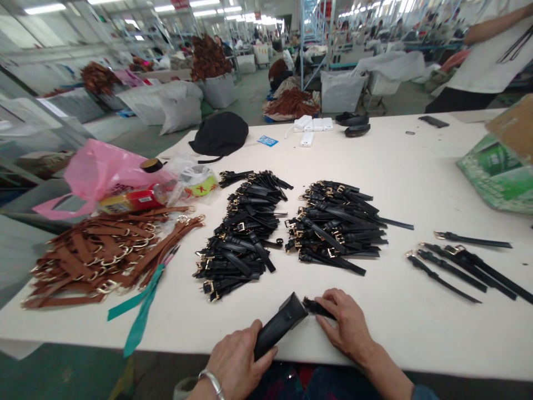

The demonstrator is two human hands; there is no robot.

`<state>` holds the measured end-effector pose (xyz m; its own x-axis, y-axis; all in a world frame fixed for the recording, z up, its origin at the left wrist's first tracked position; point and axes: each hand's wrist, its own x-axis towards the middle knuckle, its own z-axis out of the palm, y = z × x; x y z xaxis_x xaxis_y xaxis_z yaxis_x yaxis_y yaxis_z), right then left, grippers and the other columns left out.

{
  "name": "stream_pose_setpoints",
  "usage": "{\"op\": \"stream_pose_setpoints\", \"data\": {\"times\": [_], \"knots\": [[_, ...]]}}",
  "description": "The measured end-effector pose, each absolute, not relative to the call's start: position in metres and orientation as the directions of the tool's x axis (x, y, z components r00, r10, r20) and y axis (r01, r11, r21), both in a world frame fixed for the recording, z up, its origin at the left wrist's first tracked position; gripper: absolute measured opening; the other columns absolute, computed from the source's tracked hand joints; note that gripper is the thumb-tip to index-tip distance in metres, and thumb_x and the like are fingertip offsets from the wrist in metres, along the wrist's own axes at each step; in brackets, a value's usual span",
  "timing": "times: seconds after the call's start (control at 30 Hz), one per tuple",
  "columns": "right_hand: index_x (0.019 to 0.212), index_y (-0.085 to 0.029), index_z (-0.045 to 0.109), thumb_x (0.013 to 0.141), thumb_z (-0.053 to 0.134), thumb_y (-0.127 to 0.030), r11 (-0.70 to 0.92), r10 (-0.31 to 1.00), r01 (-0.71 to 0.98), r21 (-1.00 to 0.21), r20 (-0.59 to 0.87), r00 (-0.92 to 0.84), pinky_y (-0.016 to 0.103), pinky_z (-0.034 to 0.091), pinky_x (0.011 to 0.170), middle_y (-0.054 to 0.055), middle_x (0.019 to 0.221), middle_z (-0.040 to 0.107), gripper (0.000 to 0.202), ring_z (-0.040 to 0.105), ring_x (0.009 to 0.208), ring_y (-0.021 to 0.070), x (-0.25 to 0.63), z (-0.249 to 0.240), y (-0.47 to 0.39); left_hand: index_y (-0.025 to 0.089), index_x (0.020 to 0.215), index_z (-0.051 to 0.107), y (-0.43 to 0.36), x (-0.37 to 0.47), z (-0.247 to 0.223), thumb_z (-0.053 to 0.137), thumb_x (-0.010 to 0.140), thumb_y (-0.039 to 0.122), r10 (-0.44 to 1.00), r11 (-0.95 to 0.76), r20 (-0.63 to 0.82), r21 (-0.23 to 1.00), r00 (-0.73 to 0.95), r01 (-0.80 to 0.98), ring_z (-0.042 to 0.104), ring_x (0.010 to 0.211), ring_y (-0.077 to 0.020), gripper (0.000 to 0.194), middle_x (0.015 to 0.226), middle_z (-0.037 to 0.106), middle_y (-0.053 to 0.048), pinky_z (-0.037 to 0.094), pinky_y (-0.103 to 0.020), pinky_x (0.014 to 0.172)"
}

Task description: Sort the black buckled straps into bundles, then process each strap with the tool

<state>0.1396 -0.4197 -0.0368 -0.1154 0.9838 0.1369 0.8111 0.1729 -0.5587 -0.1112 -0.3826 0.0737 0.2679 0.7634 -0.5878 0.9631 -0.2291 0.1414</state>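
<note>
My left hand (237,361), with a silver bangle at the wrist, is wrapped round a black handheld device (278,326) with a wide, squared head. I cannot make out its exact kind. Its head points up and right, close to a short black buckle strap (325,309). Fingers of my right hand (347,325) pinch that strap low over the table's front edge; its buckle end sticks out toward the device. Just beyond my hands lie two heaps of black buckle straps, a left heap (241,233) and a right heap (333,222).
Several loose black straps (452,264) lie at the right of the white table (416,183). Brown straps (100,250), teal ribbon (145,311) and a pink bag (104,172) are at left. A black cap (220,133), white power strip (312,124) and green box (499,161) stand farther back.
</note>
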Motion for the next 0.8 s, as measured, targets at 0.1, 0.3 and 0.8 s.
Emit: {"op": "stream_pose_setpoints", "data": {"times": [0.1, 0.3, 0.8], "knots": [[0.107, -0.023, 0.061, 0.079, 0.059, -0.03, 0.204, 0.973, 0.811, -0.549, 0.206, -0.105, 0.034, 0.042, 0.074, 0.007, 0.091, 0.058, 0.029, 0.053, 0.084, 0.0208, 0.138, -0.046, -0.422, 0.023, 0.096, 0.055, -0.378, -0.101, 0.071, 0.045, 0.081, 0.046, 0.754, -0.264, -0.591, 0.126, 0.286, 0.956, 0.064, 0.081, -0.026, 0.029, 0.084, 0.068, -0.007, 0.044, -0.033, 0.069], [0.093, -0.02, 0.063, 0.077, 0.059, -0.024, 0.166, 0.977, 0.8, -0.577, 0.209, -0.051, 0.035, 0.042, 0.072, 0.006, 0.085, 0.057, 0.017, 0.052, 0.082, 0.021, 0.136, -0.048, -0.421, 0.023, 0.096, 0.054, -0.366, -0.087, 0.064, 0.043, 0.082, 0.046, 0.76, -0.297, -0.578, 0.1, 0.299, 0.95, 0.064, 0.08, -0.0267, 0.029, 0.083, 0.068, -0.008, 0.045, -0.034, 0.068], [0.099, -0.019, 0.057, 0.077, 0.053, -0.013, 0.237, 0.967, 0.685, -0.689, 0.238, -0.096, 0.041, 0.047, 0.086, 0.013, 0.112, 0.05, 0.023, 0.051, 0.101, 0.024, 0.148, -0.052, -0.433, 0.021, 0.097, 0.055, -0.367, -0.087, 0.059, 0.043, 0.081, 0.046, 0.748, -0.294, -0.601, 0.081, 0.283, 0.952, 0.064, 0.082, -0.0267, 0.031, 0.086, 0.068, -0.009, 0.046, -0.035, 0.069]]}}
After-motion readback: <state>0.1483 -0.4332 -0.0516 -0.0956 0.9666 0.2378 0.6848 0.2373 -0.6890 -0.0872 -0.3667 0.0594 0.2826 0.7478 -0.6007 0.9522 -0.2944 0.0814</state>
